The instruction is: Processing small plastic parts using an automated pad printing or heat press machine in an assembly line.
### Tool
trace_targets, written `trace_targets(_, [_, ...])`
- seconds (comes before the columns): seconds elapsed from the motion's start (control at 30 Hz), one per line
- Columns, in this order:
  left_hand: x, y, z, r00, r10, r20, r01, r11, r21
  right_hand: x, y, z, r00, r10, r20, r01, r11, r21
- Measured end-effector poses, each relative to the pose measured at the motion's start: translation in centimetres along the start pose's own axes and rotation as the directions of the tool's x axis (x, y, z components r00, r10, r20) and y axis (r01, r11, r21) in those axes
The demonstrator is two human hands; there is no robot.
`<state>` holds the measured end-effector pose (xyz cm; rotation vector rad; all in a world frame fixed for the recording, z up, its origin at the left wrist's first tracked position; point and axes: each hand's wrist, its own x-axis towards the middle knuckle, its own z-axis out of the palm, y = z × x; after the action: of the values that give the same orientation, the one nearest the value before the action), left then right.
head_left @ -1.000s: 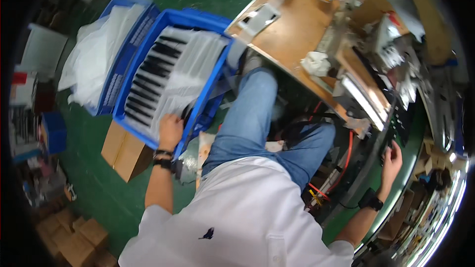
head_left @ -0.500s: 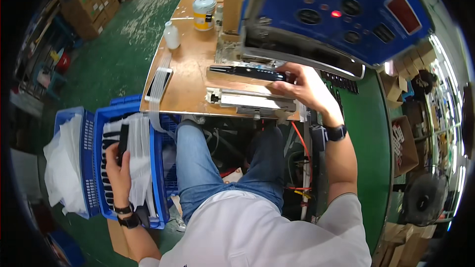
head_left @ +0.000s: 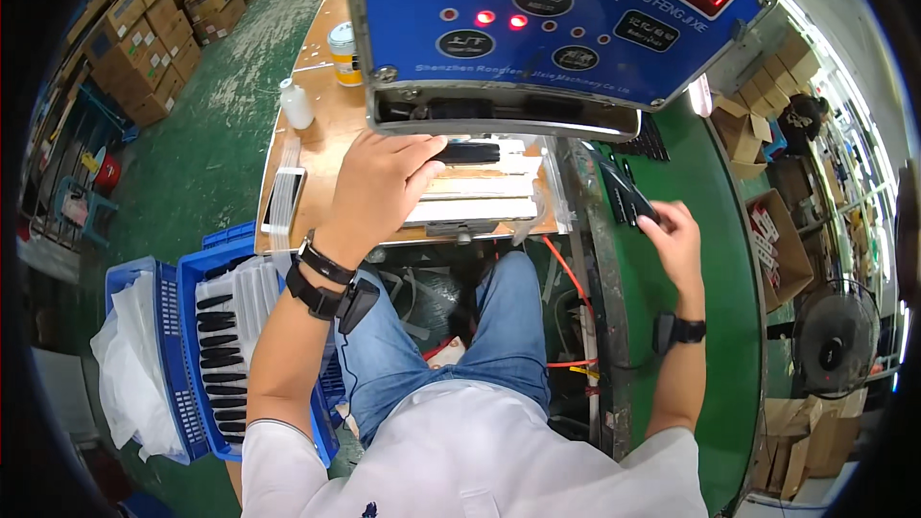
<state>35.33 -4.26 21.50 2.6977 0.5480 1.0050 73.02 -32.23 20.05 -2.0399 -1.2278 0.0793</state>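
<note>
I see my left hand (head_left: 379,187) laid over a long black strip (head_left: 467,153) on the white fixture (head_left: 484,194) just below the blue machine (head_left: 552,19). The fingers curl down onto the strip's near end, but the palm hides that end, so I cannot tell whether they pinch it or only press on it. The strip's far end runs under the machine's dark lower lip.

My right hand (head_left: 676,240) sits to the right of the fixture, over the green belt (head_left: 739,326), fingers closed around the end of another black strip (head_left: 625,194); its held end is covered by my fingers.

Left of the fixture, on the wooden bench (head_left: 326,134), lies a flat white device (head_left: 283,200). Below it a blue crate (head_left: 192,355) holds rows of black strips on white sheets, partly cut off by my forearm.
</note>
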Motion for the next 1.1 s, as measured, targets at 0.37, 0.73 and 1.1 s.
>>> trace_targets(0.37, [-10.0,2.9,-4.0,0.965,-0.176,-0.192,0.200,0.973,0.115,-5.4,17.0,0.0,0.914,0.328,-0.240,-0.392,0.865,-0.314])
trace_targets(0.73, [-53.3,3.5,-4.1,-0.062,-0.993,0.097,0.942,-0.090,-0.323,1.9,24.3,3.0,0.946,0.323,-0.016,-0.324,0.943,-0.081])
trace_targets(1.1, [-54.8,4.3,-3.8,-0.016,-1.000,0.009,1.000,-0.016,0.022,5.2,24.3,1.0,0.920,0.387,0.070,-0.381,0.921,-0.083])
